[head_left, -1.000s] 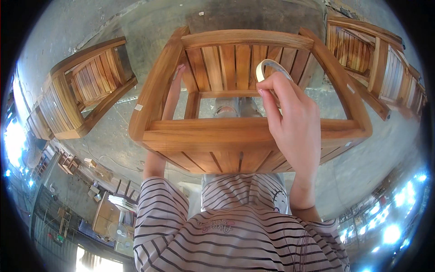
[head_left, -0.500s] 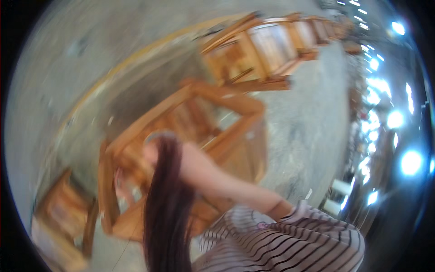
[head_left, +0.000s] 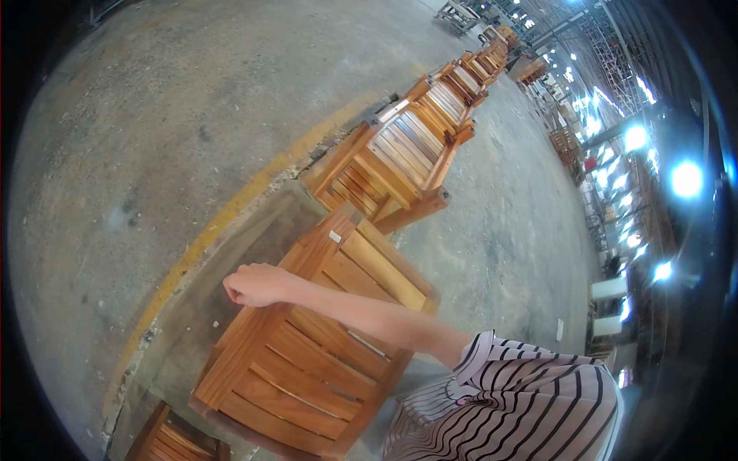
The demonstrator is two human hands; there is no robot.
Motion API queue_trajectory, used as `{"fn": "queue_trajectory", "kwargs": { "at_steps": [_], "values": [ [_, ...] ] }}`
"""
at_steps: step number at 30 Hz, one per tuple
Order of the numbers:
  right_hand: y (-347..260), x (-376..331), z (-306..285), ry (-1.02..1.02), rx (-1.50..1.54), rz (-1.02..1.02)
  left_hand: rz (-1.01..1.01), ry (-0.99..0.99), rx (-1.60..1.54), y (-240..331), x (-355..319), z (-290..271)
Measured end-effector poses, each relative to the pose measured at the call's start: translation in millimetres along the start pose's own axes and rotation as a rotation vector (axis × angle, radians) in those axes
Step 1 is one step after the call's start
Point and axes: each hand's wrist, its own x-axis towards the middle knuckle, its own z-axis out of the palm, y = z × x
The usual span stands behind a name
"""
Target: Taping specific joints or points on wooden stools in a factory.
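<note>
A slatted wooden chair point(head_left: 300, 384), orange-brown, stands tilted in front of me with its slatted panel facing up toward me. A small white sticker point(head_left: 335, 237) is on its frame near the far corner. My right arm, in a striped sleeve, reaches across the slats. At the chair's far left rail, my right hand point(head_left: 260, 285) is closed with its fingers curled under; whatever it may hold is hidden, and I cannot tell whether it touches the rail. My left hand is out of view.
A row of similar wooden chairs point(head_left: 403, 150) runs away toward the far right. Part of another wooden piece point(head_left: 173, 442) shows at the lower left. A yellow line point(head_left: 231, 215) crosses the concrete floor. Stacked goods and bright lamps lie along the right.
The chair's frame with open gaps has given way to its slatted panel. My right hand has moved to its far left rail. My left hand and the dark hanging hair have gone from view.
</note>
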Motion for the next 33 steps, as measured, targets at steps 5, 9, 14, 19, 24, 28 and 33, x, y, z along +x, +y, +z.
{"fn": "queue_trajectory", "kwargs": {
  "at_steps": [5,9,14,19,24,28,33],
  "values": [
    [-3,16,-3,-0.015,0.015,-0.01,-0.04,0.073,0.049,-19,7,-64],
    [-15,12,0,0.493,-0.074,-0.2,-0.082,0.121,0.064,-33,7,-99],
    [-19,12,-8,0.644,-0.233,-0.265,-0.074,0.18,0.049,-25,13,-121],
    [-23,15,5,0.733,-0.234,-0.383,0.052,0.225,0.04,50,45,-134],
    [-13,-23,-22,1.121,-0.009,-0.376,0.186,0.219,0.055,148,61,-125],
    [12,-90,-52,1.205,0.085,-0.162,0.233,0.254,0.152,200,43,-151],
    [119,-223,-76,1.425,0.02,0.265,0.279,0.21,0.165,244,33,-111]
  ]
}}
